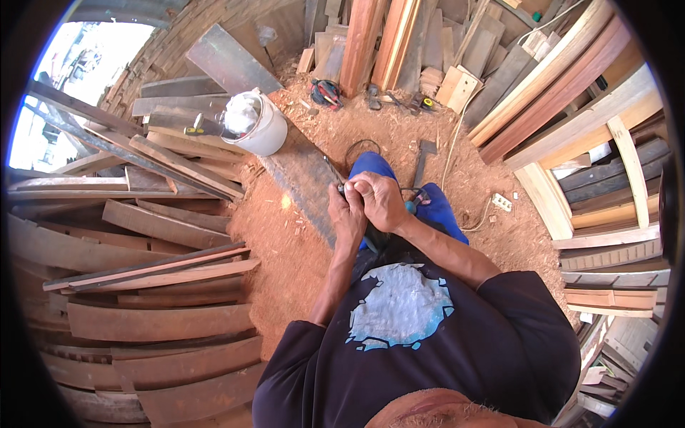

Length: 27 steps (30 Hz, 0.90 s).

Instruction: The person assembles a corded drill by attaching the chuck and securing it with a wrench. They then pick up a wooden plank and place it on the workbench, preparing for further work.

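Gripping a small dark fitting (pixel 342 190) over the blue trousers (pixel 373 165), near the right edge of the floor plank (pixel 303 182), the left hand (pixel 347 214) and right hand (pixel 384 202) meet, a slim bit (pixel 332 170) already projecting beyond, though whether it is fully secured cannot be told.

A slender, greyish drill bit (pixel 333 170) with a spiral-looking shank was held aslant, its free end pointed forward and a little to the left. At its near end, a small dark chuck (pixel 342 190) was enclosed between the left hand (pixel 347 215) and the right hand (pixel 382 202), only a short part being left exposed. Behind them, a dark greenish body, apparently that of a power drill (pixel 376 241), was partly seen, its remaining outline being hidden by the hands and forearms.
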### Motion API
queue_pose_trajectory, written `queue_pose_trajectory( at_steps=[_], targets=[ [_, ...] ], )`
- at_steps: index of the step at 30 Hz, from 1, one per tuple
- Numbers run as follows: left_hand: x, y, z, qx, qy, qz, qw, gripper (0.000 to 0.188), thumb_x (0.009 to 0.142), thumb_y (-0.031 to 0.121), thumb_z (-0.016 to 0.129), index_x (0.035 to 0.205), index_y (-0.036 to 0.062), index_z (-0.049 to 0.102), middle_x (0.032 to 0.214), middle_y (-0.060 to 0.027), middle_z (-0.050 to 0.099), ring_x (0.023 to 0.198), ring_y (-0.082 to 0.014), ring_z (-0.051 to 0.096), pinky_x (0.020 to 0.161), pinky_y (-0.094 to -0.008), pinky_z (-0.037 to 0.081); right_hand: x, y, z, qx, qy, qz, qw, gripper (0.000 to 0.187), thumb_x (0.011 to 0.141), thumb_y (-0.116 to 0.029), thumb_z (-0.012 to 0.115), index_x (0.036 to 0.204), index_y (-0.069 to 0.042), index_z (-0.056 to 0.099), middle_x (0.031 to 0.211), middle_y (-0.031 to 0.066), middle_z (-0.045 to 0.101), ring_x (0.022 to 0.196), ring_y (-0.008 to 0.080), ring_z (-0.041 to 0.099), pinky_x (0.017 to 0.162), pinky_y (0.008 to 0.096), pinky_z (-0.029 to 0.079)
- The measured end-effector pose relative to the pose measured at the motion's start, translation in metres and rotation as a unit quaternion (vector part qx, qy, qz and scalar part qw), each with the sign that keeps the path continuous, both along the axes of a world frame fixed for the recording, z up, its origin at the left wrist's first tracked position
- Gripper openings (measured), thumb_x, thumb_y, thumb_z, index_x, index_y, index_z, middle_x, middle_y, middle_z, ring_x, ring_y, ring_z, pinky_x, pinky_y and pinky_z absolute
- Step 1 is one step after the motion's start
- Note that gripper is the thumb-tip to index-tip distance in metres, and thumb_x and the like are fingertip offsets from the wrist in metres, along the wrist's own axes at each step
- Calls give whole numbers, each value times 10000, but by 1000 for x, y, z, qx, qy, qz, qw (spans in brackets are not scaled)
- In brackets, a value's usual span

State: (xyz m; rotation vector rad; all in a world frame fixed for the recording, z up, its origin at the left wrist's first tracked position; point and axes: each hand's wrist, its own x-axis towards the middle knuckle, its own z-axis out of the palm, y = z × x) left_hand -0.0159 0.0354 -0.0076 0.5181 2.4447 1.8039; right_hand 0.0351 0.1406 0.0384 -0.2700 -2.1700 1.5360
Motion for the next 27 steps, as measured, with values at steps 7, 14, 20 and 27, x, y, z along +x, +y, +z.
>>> queue_pose_trajectory(
  at_steps=[7,14,20,27],
  targets=[
    [-14,-21,-5,294,-228,-119,920,374,1086,243,505,1364,-5,528,1120,-92,652,1076,-200,605,1013,-337,462,-2,35,9,228,111,76,964,193,975,-79,608,1129,5,687,1080,168,701,909,375,634,836,448,525],
    [-26,-45,-10,230,-215,-183,931,376,1019,143,656,1344,5,525,1104,-69,664,1044,-156,629,961,-314,496,10,27,22,173,27,62,983,215,954,-68,653,1161,-11,672,1012,157,684,962,347,656,886,429,521],
    [-11,-31,-21,291,-203,-88,931,290,966,52,728,1196,36,554,1062,-35,659,1007,-104,630,880,-269,512,6,26,5,170,42,62,983,190,914,-31,701,1103,-19,696,1010,144,700,962,327,660,875,418,524],
    [-25,-42,-22,312,-269,-150,899,430,1113,321,499,1358,-19,600,1101,-72,716,1003,-138,667,921,-291,526,-2,22,1,164,69,55,983,207,882,3,723,1087,-21,706,1004,133,718,950,317,660,862,409,531]
  ],
)
